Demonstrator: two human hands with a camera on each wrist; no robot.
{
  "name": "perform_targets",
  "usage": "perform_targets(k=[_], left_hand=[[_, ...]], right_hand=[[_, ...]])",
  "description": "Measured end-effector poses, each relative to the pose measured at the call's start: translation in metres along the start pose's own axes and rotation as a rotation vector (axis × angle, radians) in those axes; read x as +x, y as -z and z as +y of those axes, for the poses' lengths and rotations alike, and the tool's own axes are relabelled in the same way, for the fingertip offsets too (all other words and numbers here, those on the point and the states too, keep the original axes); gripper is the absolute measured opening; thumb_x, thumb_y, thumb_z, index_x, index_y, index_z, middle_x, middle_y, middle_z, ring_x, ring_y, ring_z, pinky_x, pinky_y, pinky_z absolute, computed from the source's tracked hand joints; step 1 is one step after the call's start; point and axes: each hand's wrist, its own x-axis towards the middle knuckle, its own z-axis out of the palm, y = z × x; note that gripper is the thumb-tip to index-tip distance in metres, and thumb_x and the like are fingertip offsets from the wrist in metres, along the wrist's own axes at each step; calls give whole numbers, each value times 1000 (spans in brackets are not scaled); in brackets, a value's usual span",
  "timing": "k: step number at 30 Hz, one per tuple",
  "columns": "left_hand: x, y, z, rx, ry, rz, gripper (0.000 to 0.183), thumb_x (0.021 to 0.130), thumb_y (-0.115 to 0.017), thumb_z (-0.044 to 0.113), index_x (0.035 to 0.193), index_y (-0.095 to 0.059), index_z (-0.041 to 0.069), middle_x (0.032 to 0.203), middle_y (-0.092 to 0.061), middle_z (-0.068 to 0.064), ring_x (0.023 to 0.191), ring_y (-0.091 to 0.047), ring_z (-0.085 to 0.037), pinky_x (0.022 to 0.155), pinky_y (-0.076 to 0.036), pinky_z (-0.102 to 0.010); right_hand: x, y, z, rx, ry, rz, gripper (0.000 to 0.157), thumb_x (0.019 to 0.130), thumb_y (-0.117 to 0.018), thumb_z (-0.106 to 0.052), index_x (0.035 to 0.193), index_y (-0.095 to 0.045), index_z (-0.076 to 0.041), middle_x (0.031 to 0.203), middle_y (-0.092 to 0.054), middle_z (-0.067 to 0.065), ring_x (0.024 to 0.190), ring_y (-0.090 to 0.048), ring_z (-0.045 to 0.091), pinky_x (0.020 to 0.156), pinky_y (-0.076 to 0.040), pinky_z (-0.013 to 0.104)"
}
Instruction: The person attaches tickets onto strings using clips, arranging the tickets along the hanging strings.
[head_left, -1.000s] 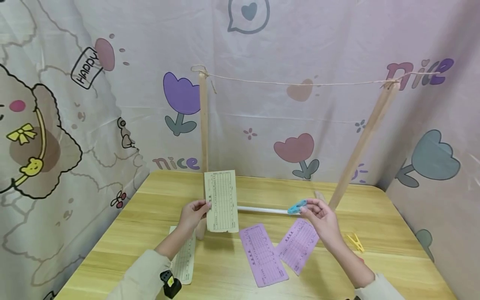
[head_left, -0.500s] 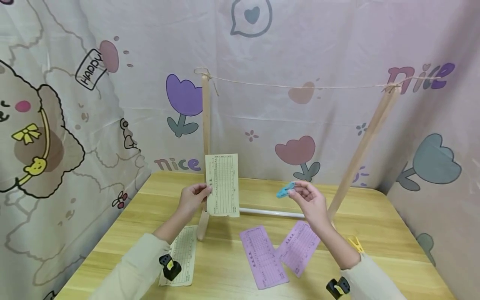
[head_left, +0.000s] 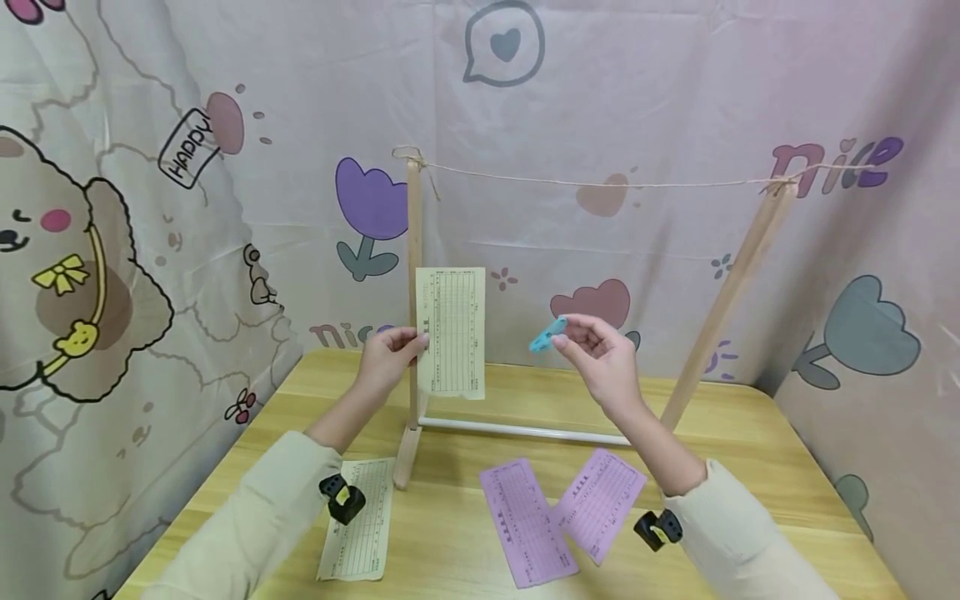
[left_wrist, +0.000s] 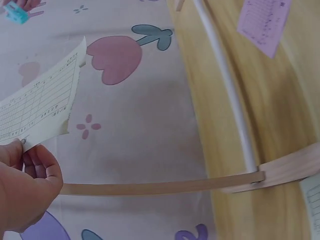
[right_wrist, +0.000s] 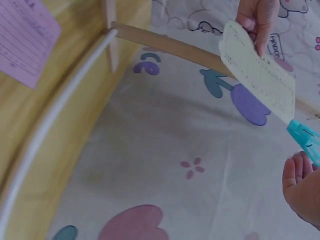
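Observation:
My left hand [head_left: 386,358] pinches a pale yellow printed form [head_left: 453,333] by its left edge, holding it upright in front of the rack's left wooden post [head_left: 414,225]. Its ruled face is toward the head camera. My right hand [head_left: 603,362] pinches a blue clothespin [head_left: 548,334] between thumb and fingers, to the right of the form and apart from it in the head view. In the right wrist view the clothespin [right_wrist: 304,136] overlaps the form's corner. Above both hands a thin string [head_left: 570,182] runs between the two posts.
Two purple forms [head_left: 528,525] lie partly overlapping on the wooden table [head_left: 442,542]. Another pale yellow form [head_left: 360,525] lies under my left forearm. A white rod [head_left: 525,430] joins the posts low down; the right post [head_left: 731,300] leans outward. A printed curtain hangs behind.
Both hands have risen, the left with the yellow form, the right with the blue clothespin. The right hand has also moved left, narrowing the gap. The yellow clothespin on the table is now out of sight.

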Motion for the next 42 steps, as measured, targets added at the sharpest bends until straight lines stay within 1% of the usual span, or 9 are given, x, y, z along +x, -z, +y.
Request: perform_targets(k=[4,7,11,16,23,27,30,38,42], left_hand=[[3,-3,13,7,7,-18,28,89,-61,15,109,-61,-5,83,-61,3,73,-54,-3,73,-52,-19],[6,-6,20,3,7,-24,29,90,-60,15,110,-60,-5,85,-60,4,74,-53,-2,71,-51,-16],[12,-6,32,10,-3,-2,29,90,-60,16,111,-60,-5,85,-59,3,73,-53,-3,71,-51,-16],[18,-6,42,29,-7,14,30,91,-60,17,112,-60,-4,87,-59,1,74,-53,-3,72,-51,-16],[24,-6,61,47,-62,20,30,92,-58,16,113,-60,-5,86,-57,1,72,-52,-2,70,-50,-15],[28,-5,72,44,-95,42,30,92,-58,17,112,-61,-4,86,-58,0,69,-52,-2,66,-49,-14],[30,-3,78,39,-90,59,30,91,-59,19,112,-63,-3,86,-58,0,69,-52,-2,61,-47,-10],[34,-3,85,30,-100,73,32,91,-59,18,113,-62,-4,88,-59,-2,69,-51,-1,62,-46,-10],[35,-6,89,25,-93,67,32,92,-58,19,115,-61,-4,89,-59,-2,70,-51,-2,70,-50,-17]], right_hand=[[9,-5,-12,11,21,-14,31,81,-64,6,110,-56,12,84,-64,-14,78,-60,0,73,-51,13],[15,-9,-20,19,25,-20,32,81,-64,6,111,-56,12,85,-63,-11,79,-60,0,73,-51,13],[23,-20,-29,25,49,-22,32,80,-64,8,111,-56,12,86,-63,-8,81,-60,1,74,-51,14],[36,-32,-41,-4,100,-26,30,81,-65,6,109,-57,12,84,-61,-10,78,-60,1,72,-51,14],[64,-42,-68,-15,201,-41,28,82,-64,4,107,-55,13,85,-60,-1,76,-57,3,70,-49,14],[80,-46,-83,-23,257,-13,29,83,-64,3,108,-55,13,85,-60,1,76,-56,3,70,-48,14],[88,-50,-91,-49,284,17,29,84,-64,1,109,-55,12,85,-59,2,75,-56,2,69,-48,13],[114,-61,-100,-34,273,94,28,84,-66,-4,107,-57,9,86,-59,-2,80,-56,4,75,-48,17],[126,-67,-99,-33,253,113,27,85,-65,-5,106,-56,9,87,-59,1,80,-55,4,77,-48,17]])
